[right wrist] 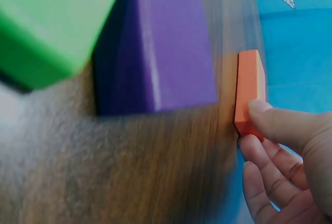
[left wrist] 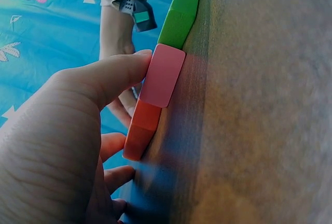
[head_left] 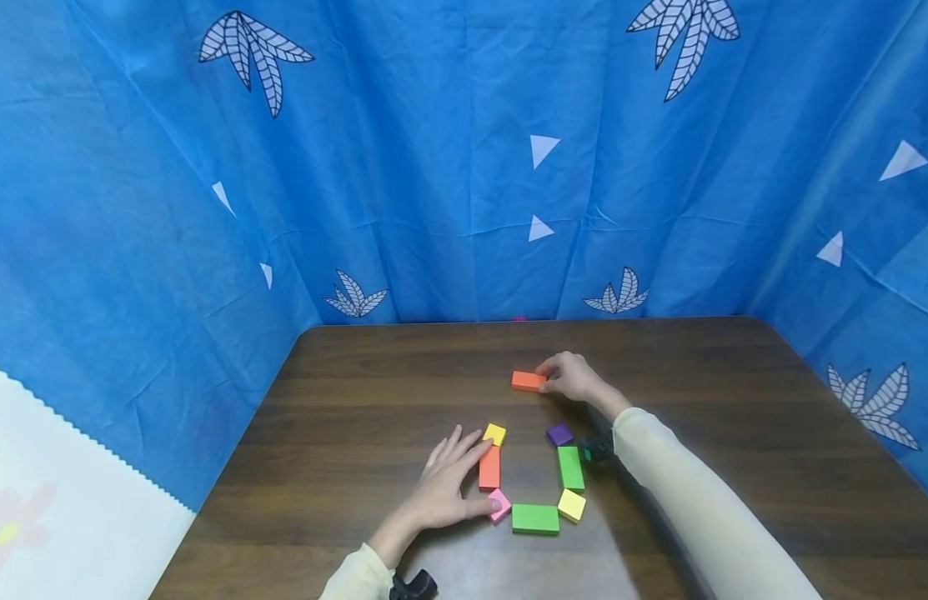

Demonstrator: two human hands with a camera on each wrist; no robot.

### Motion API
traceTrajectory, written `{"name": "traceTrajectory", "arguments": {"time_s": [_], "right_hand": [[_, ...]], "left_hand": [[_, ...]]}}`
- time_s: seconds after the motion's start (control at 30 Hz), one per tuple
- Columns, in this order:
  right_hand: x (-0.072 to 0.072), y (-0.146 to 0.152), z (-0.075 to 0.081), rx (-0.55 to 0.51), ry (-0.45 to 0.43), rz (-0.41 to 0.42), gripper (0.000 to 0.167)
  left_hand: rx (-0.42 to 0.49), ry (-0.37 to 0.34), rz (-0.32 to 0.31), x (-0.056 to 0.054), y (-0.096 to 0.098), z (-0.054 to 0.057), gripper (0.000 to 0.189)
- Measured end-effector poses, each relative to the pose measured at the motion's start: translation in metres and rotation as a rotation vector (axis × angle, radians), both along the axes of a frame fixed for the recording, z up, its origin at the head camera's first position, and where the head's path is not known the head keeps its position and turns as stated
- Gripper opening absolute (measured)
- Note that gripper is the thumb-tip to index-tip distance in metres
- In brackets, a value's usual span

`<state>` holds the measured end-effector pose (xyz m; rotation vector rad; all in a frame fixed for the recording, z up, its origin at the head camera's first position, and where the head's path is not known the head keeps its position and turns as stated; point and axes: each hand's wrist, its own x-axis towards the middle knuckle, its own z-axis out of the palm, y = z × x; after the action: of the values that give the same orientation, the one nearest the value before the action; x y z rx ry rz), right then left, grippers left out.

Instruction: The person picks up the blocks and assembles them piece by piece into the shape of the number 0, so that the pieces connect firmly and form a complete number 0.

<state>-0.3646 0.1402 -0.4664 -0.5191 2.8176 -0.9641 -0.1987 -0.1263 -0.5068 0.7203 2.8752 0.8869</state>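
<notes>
Far back on the table, my right hand (head_left: pixel 579 381) pinches the right end of an orange block (head_left: pixel 525 381) between thumb and fingers; the right wrist view shows the thumb on its face. My left hand (head_left: pixel 444 492) lies spread at the left of a ring of blocks. Its thumb touches a pink block (left wrist: pixel 163 76), and its index finger reaches to where a red-orange block (head_left: pixel 489 472) meets a small yellow block (head_left: pixel 497 432). At the ring's right stand a purple block (head_left: pixel 560 434), a green block (head_left: pixel 571 469) and another yellow block (head_left: pixel 572 506).
A second long green block (head_left: pixel 535 518) forms the near side of the ring. The brown wooden table (head_left: pixel 343 392) backs onto a blue curtain (head_left: pixel 464 167) with leaf prints. A white cloth (head_left: pixel 58 483) hangs at the left.
</notes>
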Motion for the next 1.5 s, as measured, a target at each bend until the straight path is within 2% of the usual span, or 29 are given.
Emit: {"name": "traceTrajectory", "arguments": {"time_s": [0.23,0.53,0.77,1.2,1.5], "right_hand": [[0.004,0.010,0.001,-0.014,0.000,0.037,0.030],[0.028,0.010,0.014,-0.027,0.010,0.098,0.027],[0.041,0.008,0.012,-0.016,-0.003,0.172,0.026],[0.047,0.006,0.006,0.007,-0.008,0.218,0.023],[0.051,0.000,0.004,0.006,-0.033,0.202,0.022]], "left_hand": [[-0.002,-0.011,0.001,0.000,0.001,0.000,0.087],[0.001,0.011,-0.004,0.000,0.000,0.000,0.087],[0.008,0.001,-0.002,0.000,0.001,-0.001,0.087],[-0.004,-0.037,0.010,0.001,0.002,0.001,0.087],[-0.002,-0.013,0.002,0.000,0.002,-0.001,0.088]]}}
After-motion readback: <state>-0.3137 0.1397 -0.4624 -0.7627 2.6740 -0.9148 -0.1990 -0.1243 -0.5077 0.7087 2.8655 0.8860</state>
